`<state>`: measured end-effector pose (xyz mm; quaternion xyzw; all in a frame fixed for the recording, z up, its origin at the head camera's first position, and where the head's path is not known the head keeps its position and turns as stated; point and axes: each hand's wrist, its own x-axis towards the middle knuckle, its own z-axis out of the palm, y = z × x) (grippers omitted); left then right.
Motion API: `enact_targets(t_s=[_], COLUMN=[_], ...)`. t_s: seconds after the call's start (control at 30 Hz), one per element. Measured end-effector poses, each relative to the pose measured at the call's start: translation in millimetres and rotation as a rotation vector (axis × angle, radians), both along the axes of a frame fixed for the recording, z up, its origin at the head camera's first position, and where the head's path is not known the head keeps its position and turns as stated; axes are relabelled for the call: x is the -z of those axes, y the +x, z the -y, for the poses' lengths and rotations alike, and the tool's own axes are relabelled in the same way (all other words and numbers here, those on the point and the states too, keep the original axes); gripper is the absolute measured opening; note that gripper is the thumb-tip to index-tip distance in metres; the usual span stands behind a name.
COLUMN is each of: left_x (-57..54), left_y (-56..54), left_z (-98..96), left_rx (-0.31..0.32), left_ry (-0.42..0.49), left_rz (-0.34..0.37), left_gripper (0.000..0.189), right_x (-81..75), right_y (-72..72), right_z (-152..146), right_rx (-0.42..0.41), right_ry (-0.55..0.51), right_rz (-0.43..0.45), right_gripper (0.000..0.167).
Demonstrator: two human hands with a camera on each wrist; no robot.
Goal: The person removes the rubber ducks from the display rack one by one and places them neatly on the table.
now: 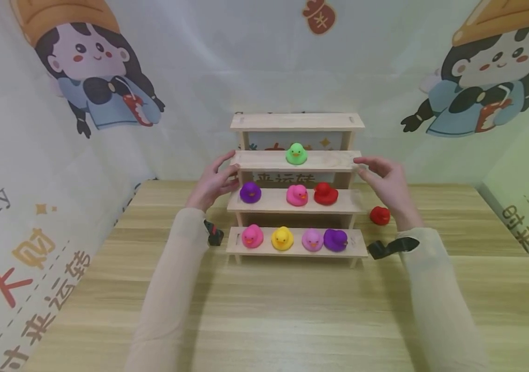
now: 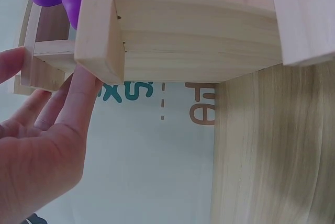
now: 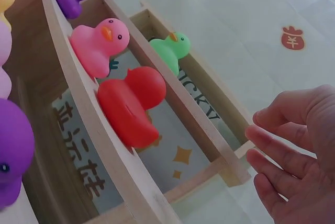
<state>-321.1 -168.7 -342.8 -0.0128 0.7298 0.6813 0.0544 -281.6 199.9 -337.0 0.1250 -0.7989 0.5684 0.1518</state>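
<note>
A stepped wooden display rack stands between my hands. My left hand holds the left end of its second-highest board, thumb and fingers about the corner; in the left wrist view some fingertips pass behind wood. My right hand is at that board's right end, fingers loosely bent and fingertips right at the wood. A green rubber duck sits mid-board. One step down are a purple duck, a pink duck and a red duck.
The lowest board carries a pink duck, a yellow duck, a lilac duck and a purple duck. Another red duck lies on the wooden table, right of the rack. Printed cloth hangs behind.
</note>
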Motion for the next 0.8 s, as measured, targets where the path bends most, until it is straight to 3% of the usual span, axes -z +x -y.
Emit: enact_targets(t_s=[0.43,0.63,0.8], left_x=[1.5,0.9,0.2], left_y=[-1.1,-1.5,-0.7], left_z=[-2.3,-2.6,-0.8], left_rx=[0.015,0.019,0.021], left_ry=[-0.007,0.011,0.015], left_rz=[-0.003,-0.002,-0.001], left_gripper=[0.056,0.056,0.057], right_x=[-2.2,-7.3,-7.3], right_y=[-4.8,-6.0,-12.0], right_z=[19.6,33.2,45.2], right_rx=[0.015,-0.033,-0.079], right_ry=[-0.034,-0.067,-0.065], right_rz=[0.007,0.05,0.036], right_gripper=[0.03,0.031,0.031])
